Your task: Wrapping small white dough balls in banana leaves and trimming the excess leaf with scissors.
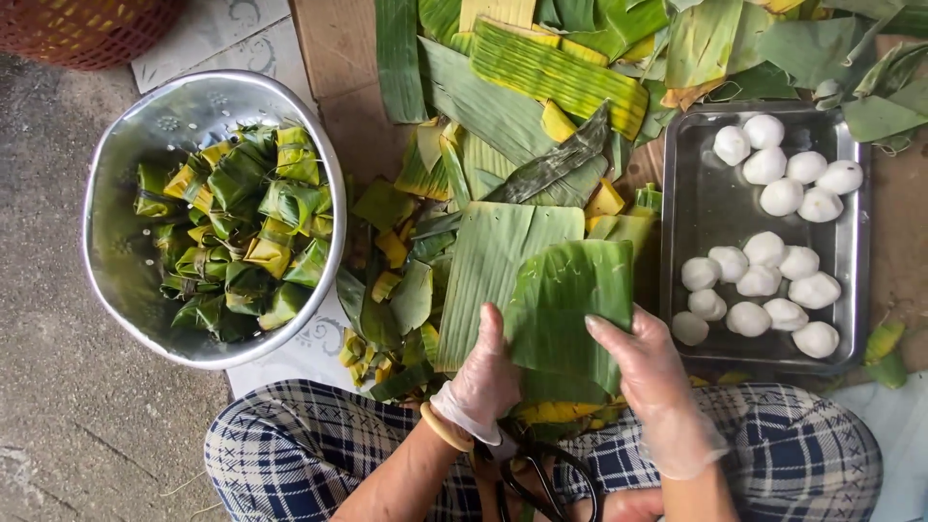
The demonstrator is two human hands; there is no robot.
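Both my hands wear thin clear gloves. My left hand (486,379) and my right hand (650,375) grip the near edge of a green banana leaf piece (565,300), one on each side. The piece lies over a larger leaf (488,261) on a heap of cut leaves. To the right, a metal tray (710,198) holds several white dough balls (764,280). To the left, a metal colander bowl (126,174) holds several leaf-wrapped parcels (246,227).
Black scissors (536,478) rest on my lap, on checked blue cloth. Long banana leaves (541,68) are piled at the top. Yellow-green leaf scraps (382,319) lie between bowl and pile. A red woven basket (87,29) stands at the top left, on grey concrete floor.
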